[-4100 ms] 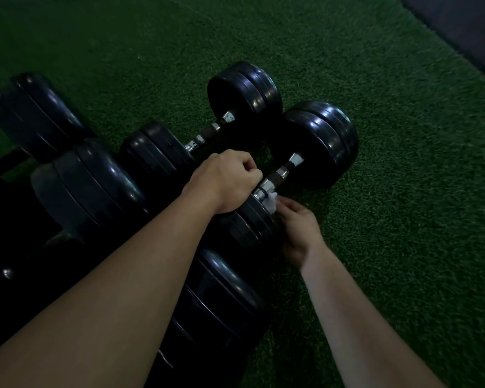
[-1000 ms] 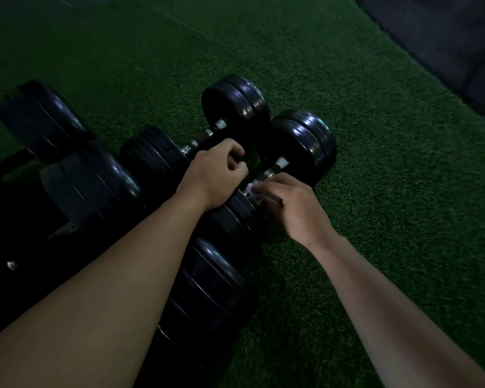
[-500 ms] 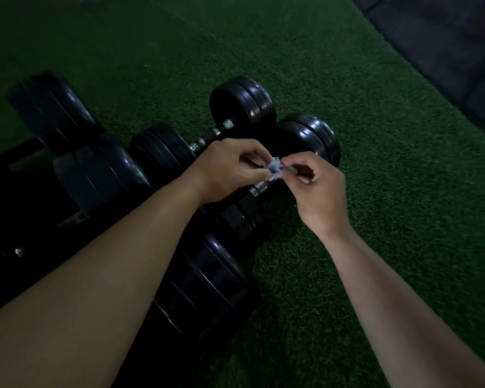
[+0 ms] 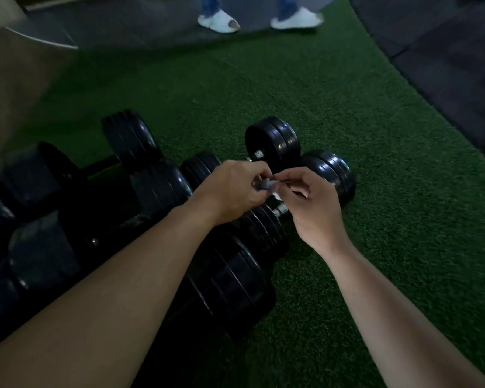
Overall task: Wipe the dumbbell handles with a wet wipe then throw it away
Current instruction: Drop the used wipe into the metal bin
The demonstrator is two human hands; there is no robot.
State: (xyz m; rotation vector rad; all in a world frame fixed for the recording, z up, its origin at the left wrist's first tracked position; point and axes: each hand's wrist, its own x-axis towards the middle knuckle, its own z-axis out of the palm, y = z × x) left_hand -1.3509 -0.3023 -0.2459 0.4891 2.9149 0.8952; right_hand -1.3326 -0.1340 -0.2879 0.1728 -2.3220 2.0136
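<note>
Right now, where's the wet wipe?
Head view, centre: the wet wipe is pinched between the left hand and right hand, raised above the nearest dumbbell's handle.

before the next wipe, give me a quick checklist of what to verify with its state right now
1. Small pale crumpled wet wipe pinched between left hand and right hand: ok.
2. Wipe touching a chrome dumbbell handle: not ok, held above it.
3. Nearest black plate dumbbell resting on the green turf: ok.
4. Wipe still damp: cannot tell.
5. Bin in view: not ok.
6. Bystander's white shoes away from the dumbbells: ok.
</note>
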